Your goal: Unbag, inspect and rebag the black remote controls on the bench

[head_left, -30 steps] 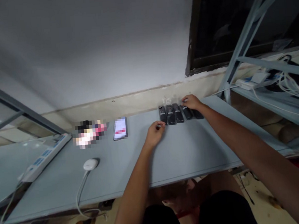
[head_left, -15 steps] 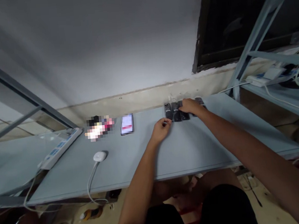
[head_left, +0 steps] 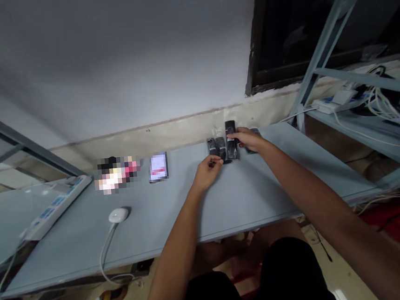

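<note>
My right hand (head_left: 250,138) grips a long black packet (head_left: 232,147), apparently in clear plastic with a small pale label, and holds it tilted up. Its exact kind cannot be made out. Just left of it, two similar black packets (head_left: 212,146) lie side by side near the wall. My left hand (head_left: 208,169) is closed, thumb and fingers curled together at the near ends of those two; whether it pinches anything is hidden. Another dark packet (head_left: 254,133) lies partly behind my right hand.
On the blue-grey tabletop (head_left: 246,197) lie a lit phone (head_left: 158,167), a white rounded device (head_left: 118,215) with a cable and a blurred-out colourful item (head_left: 118,175). Power strips (head_left: 56,209) sit at the left, and metal frame posts (head_left: 320,46) flank the table.
My right hand has lifted one black packet out of the row, and its far end now points up. My left hand stays beside the packets' near ends. The view has shifted slightly right.
</note>
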Motion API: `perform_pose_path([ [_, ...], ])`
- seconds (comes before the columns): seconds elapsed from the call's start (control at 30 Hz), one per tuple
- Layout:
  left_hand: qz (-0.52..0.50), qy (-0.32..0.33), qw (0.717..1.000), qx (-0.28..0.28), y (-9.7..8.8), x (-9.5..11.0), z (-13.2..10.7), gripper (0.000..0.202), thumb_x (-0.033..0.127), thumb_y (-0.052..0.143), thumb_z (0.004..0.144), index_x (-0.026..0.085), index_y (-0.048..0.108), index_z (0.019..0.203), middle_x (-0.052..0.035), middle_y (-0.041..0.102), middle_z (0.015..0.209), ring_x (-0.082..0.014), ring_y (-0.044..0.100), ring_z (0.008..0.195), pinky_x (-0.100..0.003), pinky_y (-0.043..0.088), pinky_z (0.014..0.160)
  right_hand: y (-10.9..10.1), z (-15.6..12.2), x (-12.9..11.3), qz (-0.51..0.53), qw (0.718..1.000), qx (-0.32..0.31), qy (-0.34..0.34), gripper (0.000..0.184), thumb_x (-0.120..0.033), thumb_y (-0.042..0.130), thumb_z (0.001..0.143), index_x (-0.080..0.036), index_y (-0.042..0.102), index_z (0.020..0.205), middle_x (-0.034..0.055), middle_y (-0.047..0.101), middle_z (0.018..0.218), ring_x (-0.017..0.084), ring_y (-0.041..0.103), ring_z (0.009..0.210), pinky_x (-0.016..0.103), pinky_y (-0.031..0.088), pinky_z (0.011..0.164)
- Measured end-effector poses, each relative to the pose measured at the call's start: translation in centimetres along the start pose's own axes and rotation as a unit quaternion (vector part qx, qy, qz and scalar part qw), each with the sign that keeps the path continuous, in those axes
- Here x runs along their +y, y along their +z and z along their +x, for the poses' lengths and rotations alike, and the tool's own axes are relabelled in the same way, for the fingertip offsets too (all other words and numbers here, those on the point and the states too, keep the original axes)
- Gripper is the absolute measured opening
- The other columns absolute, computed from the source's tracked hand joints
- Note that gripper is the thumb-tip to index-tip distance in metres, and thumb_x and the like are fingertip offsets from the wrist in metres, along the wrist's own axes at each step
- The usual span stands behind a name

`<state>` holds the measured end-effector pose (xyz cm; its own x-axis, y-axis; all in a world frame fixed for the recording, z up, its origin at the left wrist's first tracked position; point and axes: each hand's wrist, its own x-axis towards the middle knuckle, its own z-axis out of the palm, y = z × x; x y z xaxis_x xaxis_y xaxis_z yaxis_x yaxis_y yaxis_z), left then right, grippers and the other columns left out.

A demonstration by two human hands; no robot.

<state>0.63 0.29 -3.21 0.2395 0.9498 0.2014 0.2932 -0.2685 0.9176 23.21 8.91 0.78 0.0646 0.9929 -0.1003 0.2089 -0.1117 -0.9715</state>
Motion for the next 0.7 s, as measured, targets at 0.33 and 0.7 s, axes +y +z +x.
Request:
perform_pose_path([
  [0.33, -0.21, 0.0, 0.974, 0.082, -1.0, 0.6, 1.0, 0.07, 0.062, 0.089, 0.073, 0.015, 0.07, 0.122, -0.0104, 0.079, 0.107, -0.0225, 0.075, 0.093, -0.037, 0.061, 0.087, 1.6, -5.0, 3.1, 0.364, 0.923, -0.125, 0.005, 0.044, -0.039, 0.098, 0.066, -0.023, 0.064, 0.088, -0.0038, 0.076, 0.083, 0.012, 0.072, 0.073, 0.02, 0.047, 0.056],
  [0.7, -0.079, 0.125, 0.938, 0.314, -3.2, 2.8, 0.2, 0.045, 0.059, 0.065, 0.098, 0.02, 0.083, 0.111, -0.0072, 0.079, 0.094, -0.0192, 0.072, 0.087, -0.032, 0.06, 0.078, 0.7, -4.7, 4.0, 0.434, 0.868, -0.215, 0.107, 0.027, -0.048, 0.057, 0.104, -0.022, 0.063, 0.1, 0.0056, 0.08, 0.086, 0.019, 0.08, 0.072, 0.022, 0.057, 0.051],
])
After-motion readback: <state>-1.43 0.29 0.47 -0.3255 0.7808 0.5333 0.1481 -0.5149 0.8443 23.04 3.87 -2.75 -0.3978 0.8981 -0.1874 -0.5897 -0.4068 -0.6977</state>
